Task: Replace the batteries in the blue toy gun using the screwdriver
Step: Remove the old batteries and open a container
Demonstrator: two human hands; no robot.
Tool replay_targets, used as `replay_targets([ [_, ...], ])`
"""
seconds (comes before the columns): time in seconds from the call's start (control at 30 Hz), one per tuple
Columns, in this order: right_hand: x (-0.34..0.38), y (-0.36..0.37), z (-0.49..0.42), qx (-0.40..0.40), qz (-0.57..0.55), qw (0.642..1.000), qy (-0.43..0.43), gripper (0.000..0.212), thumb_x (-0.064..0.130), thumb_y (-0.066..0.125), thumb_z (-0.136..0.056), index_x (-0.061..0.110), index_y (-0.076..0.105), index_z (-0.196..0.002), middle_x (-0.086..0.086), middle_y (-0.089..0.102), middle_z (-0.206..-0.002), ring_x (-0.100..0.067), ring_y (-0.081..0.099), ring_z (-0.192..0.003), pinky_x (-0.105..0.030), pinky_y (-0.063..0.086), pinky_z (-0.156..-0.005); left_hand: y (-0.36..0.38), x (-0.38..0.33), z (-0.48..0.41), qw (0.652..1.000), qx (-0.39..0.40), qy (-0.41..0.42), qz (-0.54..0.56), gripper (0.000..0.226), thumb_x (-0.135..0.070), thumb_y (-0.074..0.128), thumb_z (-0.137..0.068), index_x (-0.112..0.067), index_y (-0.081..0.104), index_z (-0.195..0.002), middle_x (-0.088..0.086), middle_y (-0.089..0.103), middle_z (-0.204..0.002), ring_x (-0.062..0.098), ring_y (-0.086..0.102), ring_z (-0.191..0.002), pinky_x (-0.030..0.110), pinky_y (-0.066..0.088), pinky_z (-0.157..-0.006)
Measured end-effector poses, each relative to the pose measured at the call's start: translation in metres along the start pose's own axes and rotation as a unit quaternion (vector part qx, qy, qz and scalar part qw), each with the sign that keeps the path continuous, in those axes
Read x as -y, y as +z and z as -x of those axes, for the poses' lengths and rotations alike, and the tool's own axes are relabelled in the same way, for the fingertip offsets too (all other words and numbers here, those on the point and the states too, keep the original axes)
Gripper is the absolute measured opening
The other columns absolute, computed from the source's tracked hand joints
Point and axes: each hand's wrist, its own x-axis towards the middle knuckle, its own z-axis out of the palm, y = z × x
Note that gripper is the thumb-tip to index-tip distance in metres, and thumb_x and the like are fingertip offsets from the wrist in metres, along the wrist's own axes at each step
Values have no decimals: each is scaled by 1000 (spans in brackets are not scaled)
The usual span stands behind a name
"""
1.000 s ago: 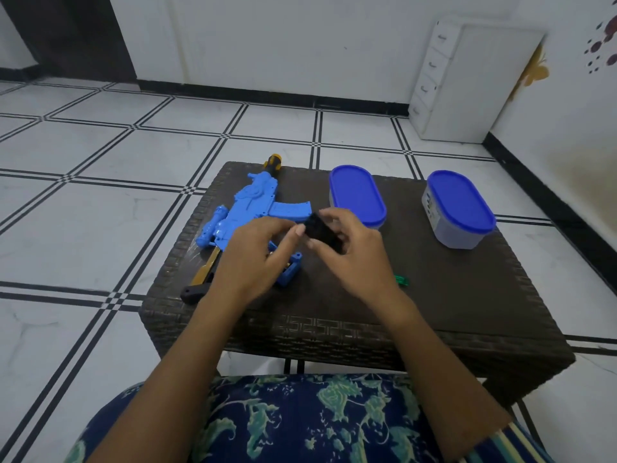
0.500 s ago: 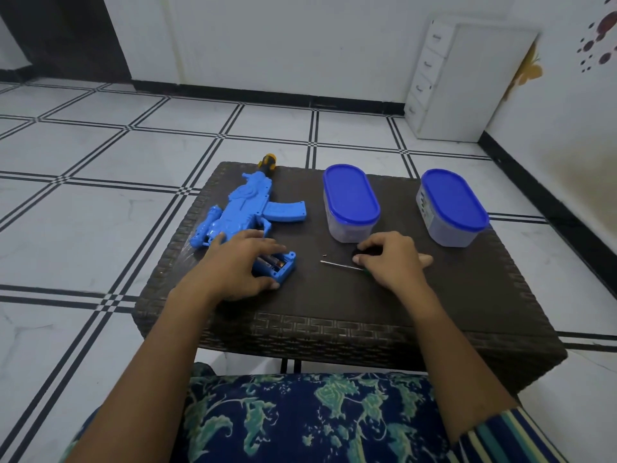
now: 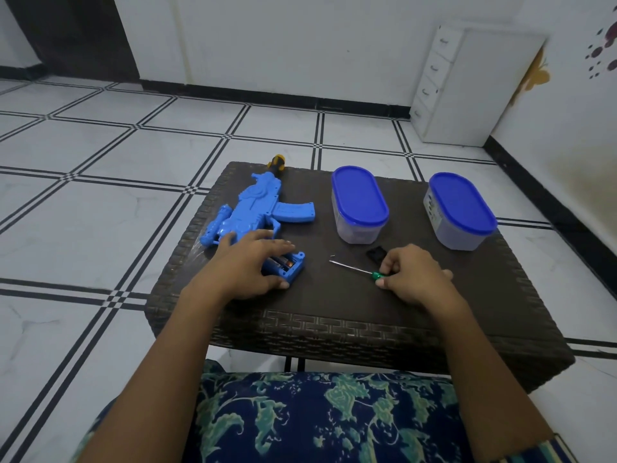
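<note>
- My left hand (image 3: 247, 262) lay over the blue toy gun (image 3: 253, 208) with the fingers nearly straight and spread, so it grasped nothing. I judge that it pressed the gun down so that it would not slide on the table (image 3: 334, 315).
- The gun lay along the left edge of the table. One end was near the far left corner and the grip end was toward me, under my palm.
- The battery compartment (image 3: 290, 265) at that near end was open and faced up. The batteries (image 3: 279, 261) showed inside it, just beside the tips of my left fingers, and my thumb lay against its near side.
- My right hand (image 3: 414, 275) had its fingers curled, and they pinched the green handle of the screwdriver (image 3: 354, 268).
- The screwdriver lay flat around the middle of the table. Its thin shaft pointed left toward the gun but stayed apart from it.
- The black cover (image 3: 376, 253) lay just beyond my right fingertips, probably set aside to leave the compartment free.
- A tiny metal piece (image 3: 333, 256), perhaps the screw, lay near the tip of the shaft. It was too small to be sure.
- The left container (image 3: 360, 208) and the right container (image 3: 460, 212) stood closed toward the far edge, away from both hands.
</note>
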Motion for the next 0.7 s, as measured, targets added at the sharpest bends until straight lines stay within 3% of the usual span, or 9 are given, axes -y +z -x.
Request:
replay_targets([
  [0.23, -2, -5, -3, -14, -25, 998, -64, 17, 26, 76, -81, 30, 60, -83, 7, 53, -97, -15, 56, -89, -50, 49, -91, -1, -2, -1, 1000, 2, -5, -11, 66, -47, 71, -77, -46, 42, -136, -21, 37, -147, 3, 15, -143, 53, 7, -115],
  [0.33, 5, -12, 8, -58, -111, 987, -100, 18, 22, 79, -79, 25, 63, -87, 3, 64, -89, -10, 59, -80, -30, 53, -76, -2, -7, -2, 1000, -4, -5, -25, 65, -48, 70, -77, -44, 43, -136, -20, 39, -146, 4, 17, -142, 52, 11, -111],
  [0.47, 31, -7, 24, -117, -334, 916, -188, 13, 15, 84, -73, 11, 74, -81, -9, 70, -73, -10, 58, -55, -18, 47, -50, -1, -11, -2, 999, -15, -5, -33, 66, -51, 70, -76, -43, 44, -136, -21, 41, -144, 4, 18, -140, 54, 12, -109],
  [0.6, 56, 15, 23, -149, -443, 860, -207, 10, 1, 72, -82, 7, 68, -74, -12, 63, -67, -17, 57, -46, -24, 49, -48, 9, -12, -2, 998, -31, 13, -56, 73, -64, 59, -78, -35, 38, -142, -19, 38, -147, 4, 16, -143, 62, -9, -113],
  [0.7, 66, 25, 19, -172, -438, 855, -220, 13, 5, 65, -88, 8, 63, -75, -11, 62, -68, -22, 65, -51, -22, 51, -49, 21, -13, -4, 997, -20, 27, -76, 82, -71, 42, -84, -29, 19, -150, -12, 17, -158, 6, 4, -146, 56, -13, -115],
])
